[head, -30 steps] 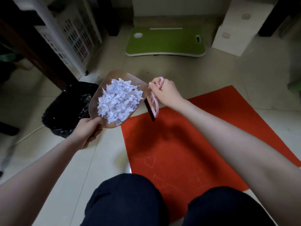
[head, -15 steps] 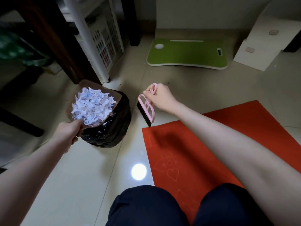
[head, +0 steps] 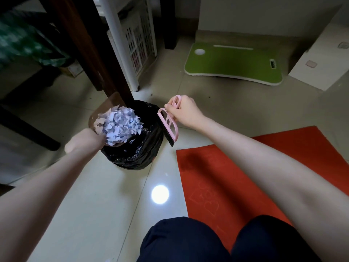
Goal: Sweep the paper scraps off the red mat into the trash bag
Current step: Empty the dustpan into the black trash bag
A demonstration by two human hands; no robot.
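My left hand (head: 85, 140) grips the handle of a brown see-through dustpan (head: 105, 110), tilted over the black trash bag (head: 137, 154). A heap of white and blue paper scraps (head: 122, 125) lies in the pan, above the bag's left side. My right hand (head: 185, 112) holds a pink hand brush (head: 169, 125) with black bristles pointing down, just right of the bag. The red mat (head: 236, 173) lies on the floor to the right, partly under my right forearm; no scraps show on its visible part.
A dark wooden table leg (head: 85, 53) and a white post (head: 120, 46) stand just behind the bag. A green lap desk (head: 234, 67) and a white box (head: 321, 59) lie further back. My knees in dark trousers (head: 188, 241) fill the bottom edge. The floor is glossy tile.
My left hand carried the loaded dustpan leftward from beside the mat to over the trash bag and tilted it. My right hand followed with the brush, off the mat.
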